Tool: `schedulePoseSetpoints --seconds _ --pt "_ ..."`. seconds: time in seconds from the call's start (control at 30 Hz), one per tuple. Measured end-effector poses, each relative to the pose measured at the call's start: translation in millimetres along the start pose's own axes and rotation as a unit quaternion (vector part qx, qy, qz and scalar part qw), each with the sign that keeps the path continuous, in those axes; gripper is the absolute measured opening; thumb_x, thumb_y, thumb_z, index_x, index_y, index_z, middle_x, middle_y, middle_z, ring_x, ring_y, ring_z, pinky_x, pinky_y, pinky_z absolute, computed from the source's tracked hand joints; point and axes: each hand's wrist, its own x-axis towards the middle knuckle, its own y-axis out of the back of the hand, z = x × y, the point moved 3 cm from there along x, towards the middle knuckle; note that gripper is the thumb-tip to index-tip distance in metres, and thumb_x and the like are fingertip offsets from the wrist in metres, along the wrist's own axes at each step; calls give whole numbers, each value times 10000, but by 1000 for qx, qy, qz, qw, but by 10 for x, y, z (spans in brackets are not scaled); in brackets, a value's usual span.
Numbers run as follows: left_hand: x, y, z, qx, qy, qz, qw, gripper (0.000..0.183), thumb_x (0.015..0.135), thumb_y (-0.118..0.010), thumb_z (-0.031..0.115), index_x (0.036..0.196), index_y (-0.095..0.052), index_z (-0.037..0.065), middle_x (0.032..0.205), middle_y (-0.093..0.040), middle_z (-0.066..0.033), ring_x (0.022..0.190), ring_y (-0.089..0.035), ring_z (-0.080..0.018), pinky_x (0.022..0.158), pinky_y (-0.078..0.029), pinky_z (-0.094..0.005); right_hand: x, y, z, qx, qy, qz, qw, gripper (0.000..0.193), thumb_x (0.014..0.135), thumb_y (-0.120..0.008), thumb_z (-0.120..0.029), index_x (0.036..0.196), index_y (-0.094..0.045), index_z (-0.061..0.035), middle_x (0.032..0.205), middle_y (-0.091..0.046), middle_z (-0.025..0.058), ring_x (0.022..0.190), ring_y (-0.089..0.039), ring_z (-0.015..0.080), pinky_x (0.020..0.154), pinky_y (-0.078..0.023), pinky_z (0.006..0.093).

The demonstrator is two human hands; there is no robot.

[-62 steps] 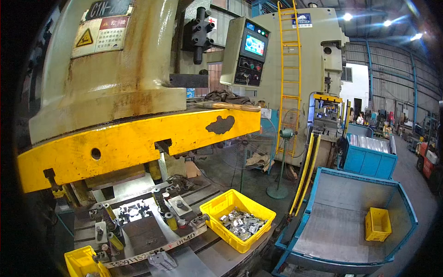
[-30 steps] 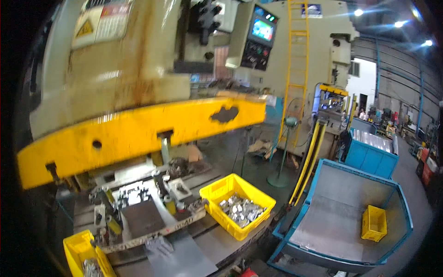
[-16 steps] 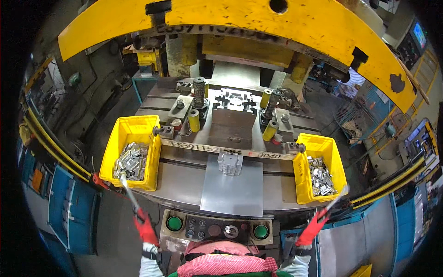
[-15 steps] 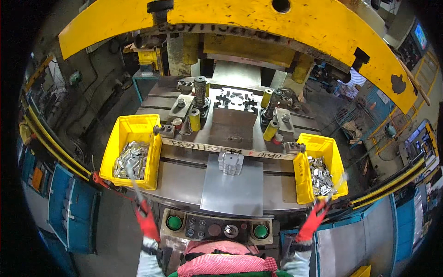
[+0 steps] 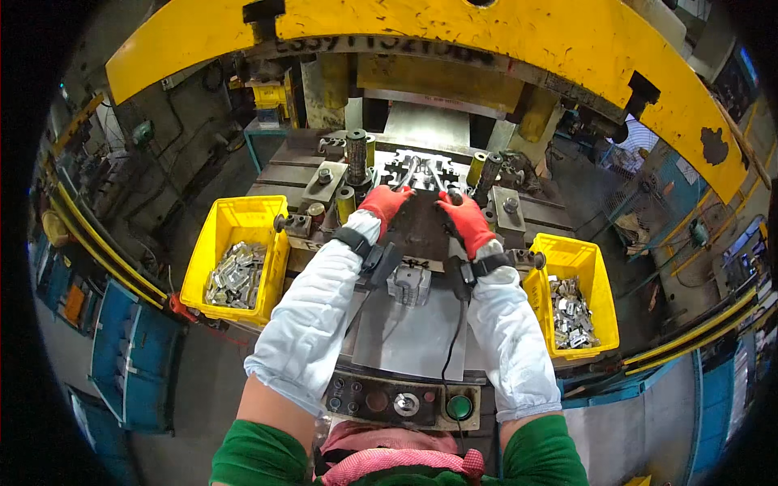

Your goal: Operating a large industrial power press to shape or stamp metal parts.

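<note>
My left hand [image 5: 386, 202], in a red glove, is closed around a slim silver tool [image 5: 411, 170] that looks like tweezers. My right hand [image 5: 466, 217], gloved the same way, grips a second slim silver tool [image 5: 438, 172]. Both tools point forward, their tips over the bright cut-out die [image 5: 417, 162] on the press bed. I cannot make out whether the tips hold a part. Nearer to me, a stack of grey metal parts [image 5: 409, 286] sits on a flat metal sheet [image 5: 405, 344], between my forearms.
Yellow bins of small metal parts stand left [image 5: 275, 279] and right [image 5: 604, 296]. Guide posts [image 5: 356, 154] flank the die, under the yellow press frame [image 5: 486, 28]. A control panel [image 5: 405, 402] with a green button lies in front. A black cable [image 5: 450, 352] hangs by my right forearm.
Both hands have moved forward and inward from beside the two bins to the die, still gripping their tools. The stack remains on the sheet.
</note>
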Motion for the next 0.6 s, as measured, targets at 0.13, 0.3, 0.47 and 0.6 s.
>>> schedulePoseSetpoints --seconds 0.13,0.3,0.47,0.6 --pt "-709 333 -77 -184 -134 90 970 297 775 -591 248 1003 -555 60 846 -573 -17 733 -492 -94 659 -389 -251 -934 601 -447 92 0 127 988 434 747 -607 -226 1110 -468 -34 866 -573 79 753 -527 147 680 -425 291" --pt "-1934 1116 -943 -255 19 135 957 315 800 -549 165 1100 -494 84 914 -565 9 732 -518 -75 594 -423 -215 -2223 1318 308 149 -101 260 949 482 802 -533 -162 1234 -356 -45 1020 -520 62 696 -517 93 638 -429 211" --pt "-2797 1708 -2159 25 122 281 952 232 785 -566 166 973 -539 31 799 -561 -37 656 -512 -109 573 -403 -239 -3294 1580 1098 -97 -167 340 921 449 796 -528 -117 1197 -388 30 1096 -527 139 990 -501 178 855 -360 277" --pt "-2939 1534 -2276 57 171 230 956 212 773 -585 175 929 -537 40 782 -554 -31 652 -515 -114 586 -410 -252 -3284 954 708 -100 -178 296 933 456 777 -556 -114 1180 -402 36 1079 -534 133 972 -506 156 840 -374 283"
